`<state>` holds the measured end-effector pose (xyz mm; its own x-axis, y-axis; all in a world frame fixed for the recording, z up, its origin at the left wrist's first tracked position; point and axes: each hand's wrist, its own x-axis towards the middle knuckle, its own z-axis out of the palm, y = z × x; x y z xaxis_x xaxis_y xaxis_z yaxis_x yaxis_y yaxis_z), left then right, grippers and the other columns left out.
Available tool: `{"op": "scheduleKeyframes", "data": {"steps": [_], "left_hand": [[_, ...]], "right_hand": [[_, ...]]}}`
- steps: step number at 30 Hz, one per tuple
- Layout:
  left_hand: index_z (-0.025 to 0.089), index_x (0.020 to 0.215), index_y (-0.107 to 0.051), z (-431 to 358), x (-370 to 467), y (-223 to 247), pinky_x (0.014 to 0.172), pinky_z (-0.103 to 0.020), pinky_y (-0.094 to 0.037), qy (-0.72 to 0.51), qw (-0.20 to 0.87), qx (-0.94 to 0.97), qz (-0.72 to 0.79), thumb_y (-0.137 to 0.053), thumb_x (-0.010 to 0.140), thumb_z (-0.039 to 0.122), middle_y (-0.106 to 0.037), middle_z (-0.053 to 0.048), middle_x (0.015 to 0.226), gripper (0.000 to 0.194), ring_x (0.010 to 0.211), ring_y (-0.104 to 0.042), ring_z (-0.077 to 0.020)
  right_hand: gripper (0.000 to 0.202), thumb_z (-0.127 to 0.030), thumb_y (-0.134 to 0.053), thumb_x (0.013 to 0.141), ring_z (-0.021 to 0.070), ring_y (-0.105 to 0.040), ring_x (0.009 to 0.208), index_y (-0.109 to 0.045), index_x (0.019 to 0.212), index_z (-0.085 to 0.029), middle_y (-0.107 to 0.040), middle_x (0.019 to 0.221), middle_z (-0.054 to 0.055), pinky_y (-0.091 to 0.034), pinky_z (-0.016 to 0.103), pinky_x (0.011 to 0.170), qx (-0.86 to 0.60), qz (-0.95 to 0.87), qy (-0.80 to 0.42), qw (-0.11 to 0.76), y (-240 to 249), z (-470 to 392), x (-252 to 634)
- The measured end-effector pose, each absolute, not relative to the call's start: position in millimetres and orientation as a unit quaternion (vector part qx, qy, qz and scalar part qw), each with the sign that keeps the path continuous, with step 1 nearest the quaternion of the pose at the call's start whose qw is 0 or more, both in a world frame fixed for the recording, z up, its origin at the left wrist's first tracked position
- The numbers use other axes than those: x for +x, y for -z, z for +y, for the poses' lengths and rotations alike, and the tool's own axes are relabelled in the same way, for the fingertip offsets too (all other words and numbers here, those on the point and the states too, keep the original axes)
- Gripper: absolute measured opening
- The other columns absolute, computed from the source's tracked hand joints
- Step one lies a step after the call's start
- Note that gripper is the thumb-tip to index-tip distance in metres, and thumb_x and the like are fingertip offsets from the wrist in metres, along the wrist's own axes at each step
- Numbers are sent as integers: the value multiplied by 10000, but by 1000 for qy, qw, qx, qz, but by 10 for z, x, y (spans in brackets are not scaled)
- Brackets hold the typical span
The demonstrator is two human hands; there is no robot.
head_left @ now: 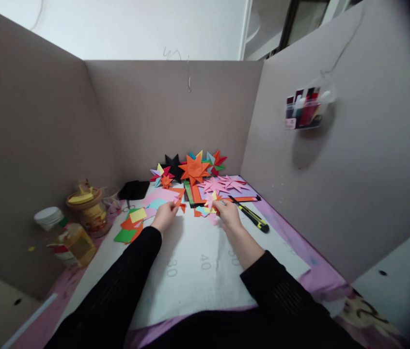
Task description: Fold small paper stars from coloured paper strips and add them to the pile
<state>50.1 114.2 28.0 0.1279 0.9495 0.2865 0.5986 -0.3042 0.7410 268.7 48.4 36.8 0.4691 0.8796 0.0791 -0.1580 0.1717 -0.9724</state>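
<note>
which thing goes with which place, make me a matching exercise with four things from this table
Things
1. utility knife
2. capped bottle
3. black paper star
4. pink and yellow paper

Places
A. held in the right hand
B. close to the back panel
C. lying to the right of that hand
D. near the left panel

Pairs: 1-C, 2-D, 3-B, 4-A

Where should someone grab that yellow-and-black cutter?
Probably by its thick handle end, coming from the near side with the right hand: the cutter lies slanted, with its broad end toward the person and its narrow tip pointing away.
</note>
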Motion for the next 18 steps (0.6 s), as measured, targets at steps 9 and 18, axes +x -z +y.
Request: {"op": "scheduleKeyframes", "data": {"steps": [9, 18], "left_hand": [[179, 612, -555, 1768, 899, -142, 611, -252, -369, -318, 225, 717, 577, -685, 541, 176, -605, -37, 595, 148, 671, -577, -201], [177, 533, -527, 1569, 702, -257, 561, -244, -378, -250, 249, 744, 568, -682, 566, 226, -554, 8, 512, 166, 593, -550, -166]], "right_hand": [[202, -306, -648, 545, 79, -417, 457, -542, 620, -151, -505, 514, -34, -340, 206, 446, -474, -294, -410, 722, -448, 515, 2746], [160, -287, -616, 609, 66, -360, 451, -541, 572, -150, -462, 486, -53, -275, 197, 442, -475, -408, -402, 668, -375, 415, 2503]]}}
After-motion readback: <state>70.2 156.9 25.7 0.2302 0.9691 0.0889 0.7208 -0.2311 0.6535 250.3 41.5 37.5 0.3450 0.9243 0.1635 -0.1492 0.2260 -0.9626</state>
